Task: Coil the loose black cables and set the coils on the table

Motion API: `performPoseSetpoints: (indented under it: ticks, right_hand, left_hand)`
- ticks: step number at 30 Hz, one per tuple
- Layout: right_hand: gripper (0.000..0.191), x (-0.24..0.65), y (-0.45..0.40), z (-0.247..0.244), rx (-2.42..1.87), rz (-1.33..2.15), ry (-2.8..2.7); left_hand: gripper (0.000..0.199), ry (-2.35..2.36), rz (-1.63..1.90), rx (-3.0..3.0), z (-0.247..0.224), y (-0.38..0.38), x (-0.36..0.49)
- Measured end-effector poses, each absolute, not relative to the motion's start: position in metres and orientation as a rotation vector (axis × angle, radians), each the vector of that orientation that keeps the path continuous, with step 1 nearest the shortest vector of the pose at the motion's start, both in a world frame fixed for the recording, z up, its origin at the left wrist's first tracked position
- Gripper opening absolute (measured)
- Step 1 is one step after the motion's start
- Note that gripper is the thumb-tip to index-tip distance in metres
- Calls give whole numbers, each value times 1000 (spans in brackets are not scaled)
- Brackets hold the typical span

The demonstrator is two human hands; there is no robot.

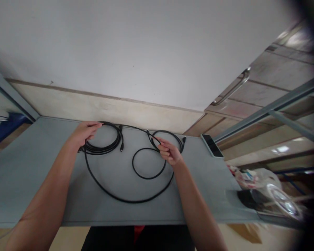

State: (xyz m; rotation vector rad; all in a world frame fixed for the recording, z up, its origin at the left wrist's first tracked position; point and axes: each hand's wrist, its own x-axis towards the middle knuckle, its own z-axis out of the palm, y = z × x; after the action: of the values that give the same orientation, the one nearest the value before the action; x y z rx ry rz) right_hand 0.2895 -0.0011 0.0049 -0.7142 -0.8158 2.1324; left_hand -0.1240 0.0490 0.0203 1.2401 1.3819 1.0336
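Note:
A long black cable (pixel 131 201) hangs in a wide loop between my two hands over the grey table (pixel 115 214). My left hand (pixel 87 133) pinches it at the left, beside a coiled black cable (pixel 112 148) with plug ends showing on its right side. My right hand (pixel 169 150) has its fingers closed on the cable at the right. A smaller cable loop (pixel 149 178) lies just left of that hand. Behind it, more black cable (pixel 172 132) is curled with a connector (pixel 184 139) at its end. Where the strands cross under my hands is partly hidden.
A phone (pixel 211 145) lies at the table's right rear edge. A white wall with a pale tile strip (pixel 107 104) rises behind. Grey metal posts (pixel 15 90) stand at both sides. A fan-like object (pixel 285 202) and plastic bags (pixel 259 177) are at the right.

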Motion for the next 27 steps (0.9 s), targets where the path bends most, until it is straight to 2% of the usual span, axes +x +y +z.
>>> performPoseSetpoints:
  ticks: [2,5,12,20,23,27]
  right_hand:
    - [49,290,0,7,-753,2061,-817]
    - [50,290,2,7,-855,2037,-838]
    - [45,300,2,3,-1046,2308,-1027]
    - [45,286,-1,-3,-963,2363,-1085]
    - [41,269,-4,-7,-933,2263,-1045]
    - [32,258,-7,-7,-919,2159,-1016]
  left_hand:
    - [37,1296,859,1141,21,47,-126]
    - [40,1192,662,1125,23,42,-120]
    - [58,1173,750,1299,31,36,-100]
    - [39,1095,582,1861,20,20,-43]
    - [35,962,619,1973,10,8,-13]
    - [34,1091,732,1936,11,12,-16]
